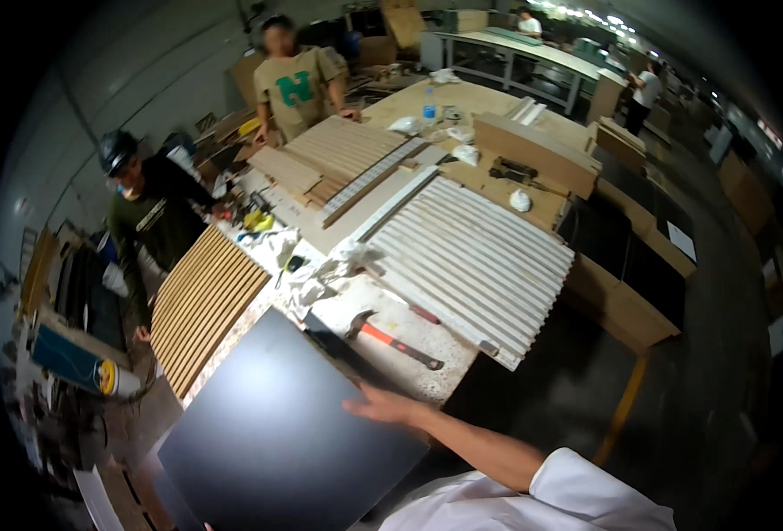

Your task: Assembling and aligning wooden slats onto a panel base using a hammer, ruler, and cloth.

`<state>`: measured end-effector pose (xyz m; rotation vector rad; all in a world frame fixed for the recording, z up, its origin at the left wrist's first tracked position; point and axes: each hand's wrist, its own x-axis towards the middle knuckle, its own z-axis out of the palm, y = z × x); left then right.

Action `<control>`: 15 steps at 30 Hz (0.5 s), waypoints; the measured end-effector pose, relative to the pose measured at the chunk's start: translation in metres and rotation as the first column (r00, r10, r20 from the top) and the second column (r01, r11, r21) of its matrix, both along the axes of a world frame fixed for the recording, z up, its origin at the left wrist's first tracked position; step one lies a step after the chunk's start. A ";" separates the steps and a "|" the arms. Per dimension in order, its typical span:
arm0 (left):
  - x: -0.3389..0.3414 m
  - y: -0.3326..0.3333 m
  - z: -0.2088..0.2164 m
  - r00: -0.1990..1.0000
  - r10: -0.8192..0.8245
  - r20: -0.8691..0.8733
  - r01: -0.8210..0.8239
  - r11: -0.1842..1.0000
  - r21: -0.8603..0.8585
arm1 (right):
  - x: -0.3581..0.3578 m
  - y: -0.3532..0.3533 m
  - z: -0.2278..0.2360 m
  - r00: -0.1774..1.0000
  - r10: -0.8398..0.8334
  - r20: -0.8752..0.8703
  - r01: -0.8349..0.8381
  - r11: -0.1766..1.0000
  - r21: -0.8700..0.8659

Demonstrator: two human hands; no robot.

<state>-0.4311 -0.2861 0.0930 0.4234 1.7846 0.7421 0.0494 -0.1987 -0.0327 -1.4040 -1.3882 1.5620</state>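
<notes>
A large dark grey, smooth flat panel (276, 425) lies tilted across the near side of the worktable. My right hand (384, 407) rests on the panel's right edge, its fingers stretched out over the surface. Of my left hand (208, 527) only a fingertip shows, at the panel's near edge by the bottom of the view; the other fingers are hidden. Just beyond my right hand, a claw hammer (399, 343) with a red and black handle lies on the table. Past it is a slim tool with a red handle (420, 311).
A white slatted panel (484, 265) overhangs the table's right side. A co-worker (148, 208) at left touches a wooden slatted panel (207, 310); another person (299, 88) stands at the far side. White cloths (325, 274) and a tape measure (296, 263) lie mid-table. Open cartons (621, 310) stand right.
</notes>
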 end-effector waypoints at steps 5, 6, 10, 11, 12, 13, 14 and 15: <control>0.070 -0.001 0.029 0.988 -0.149 -0.039 0.153 0.976 0.156 | 0.026 -0.020 -0.024 1.000 -0.025 -0.014 0.025 0.999 -0.033; 0.072 0.008 0.026 0.980 -0.169 -0.104 0.183 0.971 0.152 | 0.032 -0.034 -0.030 0.998 -0.051 -0.045 0.049 0.998 -0.044; 0.100 0.055 0.014 0.852 -0.297 -0.430 0.401 0.899 0.173 | 0.104 -0.121 -0.080 0.989 -0.147 -0.022 0.147 0.989 -0.017; 0.117 0.071 0.008 0.792 -0.340 -0.508 0.486 0.855 0.184 | 0.127 -0.161 -0.103 0.955 -0.291 -0.060 0.285 0.954 -0.095; 0.139 0.093 -0.002 0.724 -0.380 -0.575 0.575 0.794 0.199 | 0.152 -0.205 -0.123 0.898 -0.431 -0.088 0.411 0.894 -0.177; 0.161 0.112 -0.015 0.663 -0.409 -0.627 0.651 0.728 0.214 | 0.178 -0.246 -0.132 0.865 -0.502 -0.006 0.483 0.835 -0.264; 0.189 0.126 -0.030 0.645 -0.419 -0.639 0.694 0.671 0.260 | 0.199 -0.281 -0.136 0.815 -0.579 0.027 0.550 0.759 -0.348; 0.228 0.136 -0.053 0.696 -0.402 -0.595 0.699 0.567 0.435 | 0.221 -0.315 -0.139 0.814 -0.546 0.198 0.578 0.727 -0.370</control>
